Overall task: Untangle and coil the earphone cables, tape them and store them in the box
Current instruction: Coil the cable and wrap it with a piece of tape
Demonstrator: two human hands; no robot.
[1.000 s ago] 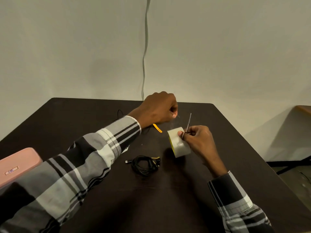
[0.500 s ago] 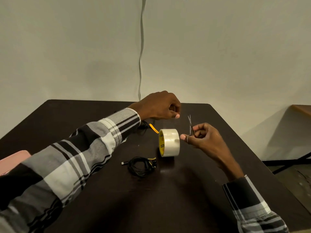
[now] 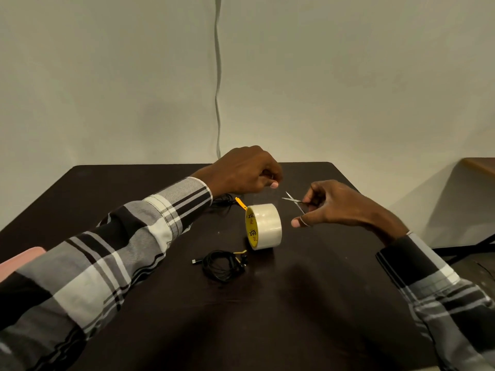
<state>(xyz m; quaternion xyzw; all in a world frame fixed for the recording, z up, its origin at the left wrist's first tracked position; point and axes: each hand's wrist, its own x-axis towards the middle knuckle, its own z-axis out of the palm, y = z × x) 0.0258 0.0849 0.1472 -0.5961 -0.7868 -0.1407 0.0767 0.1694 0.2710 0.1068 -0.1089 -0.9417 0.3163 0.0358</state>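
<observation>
Since the earlier frames, in the head view, our right hand [image 3: 345,207] has left the tape roll [image 3: 263,226] and now holds small open scissors [image 3: 293,200]. Our left hand [image 3: 247,174] is curled, seemingly pinching a clear strip we can hardly see. The coiled earphone cable [image 3: 223,265] lies nearer to us, below the roll, nearer the left arm; the print on the roll's yellow core is unreadable.

Black earphone cable [image 3: 224,265] is coiled, lying flat near centre of table. Clear tape roll [image 3: 263,226], yellow core, is stood on edge just beyond it. Pink box [image 3: 20,259] is seen at left edge, mostly hidden.
</observation>
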